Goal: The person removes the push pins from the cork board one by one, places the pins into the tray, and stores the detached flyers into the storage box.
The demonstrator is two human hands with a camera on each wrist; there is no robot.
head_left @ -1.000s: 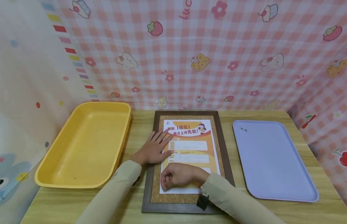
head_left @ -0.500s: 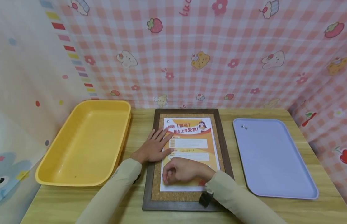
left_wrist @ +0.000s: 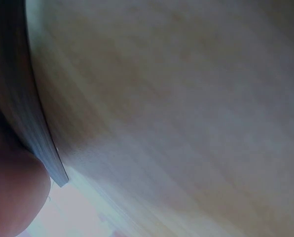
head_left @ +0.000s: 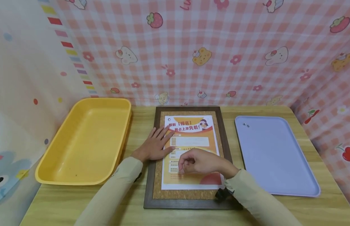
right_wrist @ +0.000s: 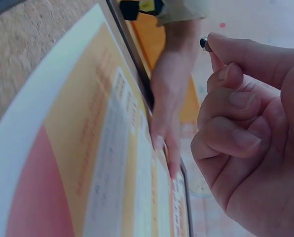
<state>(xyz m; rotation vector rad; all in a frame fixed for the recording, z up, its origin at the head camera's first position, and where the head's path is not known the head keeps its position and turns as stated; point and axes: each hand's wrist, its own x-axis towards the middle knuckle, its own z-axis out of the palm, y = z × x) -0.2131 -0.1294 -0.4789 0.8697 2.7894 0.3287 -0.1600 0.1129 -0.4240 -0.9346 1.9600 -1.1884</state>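
A printed poster (head_left: 191,185) in orange and white lies on a cork board (head_left: 157,185) with a dark frame (head_left: 186,204). My left hand (head_left: 155,146) rests across the frame's left side, its spread fingers on the poster's left edge. My right hand (head_left: 203,161) is above the poster's lower half. Its thumb and index finger pinch a tiny shiny thumbtack (right_wrist: 204,43), while the other fingers are curled in. A silvery thumbtack (head_left: 169,119) sits at the poster's top left corner. The left wrist view shows mostly table and part of the frame (left_wrist: 26,103).
To the left stands a deep yellow tray (head_left: 90,141). At the right is a shallow lavender tray (head_left: 276,157) with small metal tacks (head_left: 245,124) near its far left corner. A pink checked cloth (head_left: 175,84) hangs behind the wooden table (head_left: 129,201).
My right hand has moved away from the poster's lower left corner, toward the right and farther up the sheet. The left hand stays put. The head view has tilted slightly.
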